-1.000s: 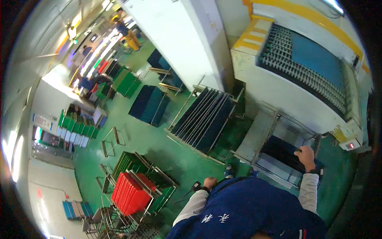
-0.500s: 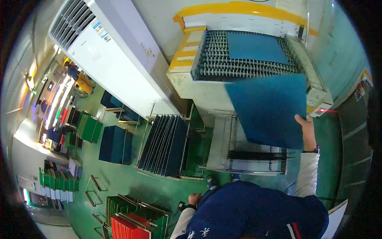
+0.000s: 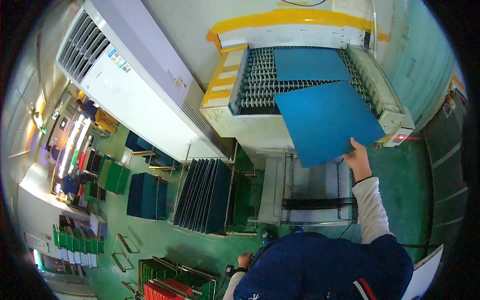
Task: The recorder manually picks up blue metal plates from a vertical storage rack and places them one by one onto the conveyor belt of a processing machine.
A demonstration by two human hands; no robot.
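My right hand (image 3: 357, 159) grips a flat blue panel (image 3: 327, 120) near its lower right edge, thumb on top and the other fingers mostly hidden beneath. The panel is tilted, its far edge over the front of a roller conveyor (image 3: 257, 90). Another blue panel (image 3: 311, 65) lies flat on the rollers just beyond, and the held panel's far edge comes close to it in view; I cannot tell whether they touch. Low beside my body, my left hand (image 3: 245, 260) is curled closed, with nothing seen in it. A small black object (image 3: 230, 270) is beside that wrist.
Below the conveyor stands a slotted rack (image 3: 316, 218) with a dark bar across it. Left of it, another rack holds several dark panels (image 3: 204, 195). A tall white air conditioner (image 3: 145, 90) leans into view at upper left. Red panels (image 3: 165, 290) are racked at lower left.
My right hand has moved left and slightly down in view, turning the held panel; its far edge now lies over the conveyor's rollers. The view has shifted a little. My left hand stays low.
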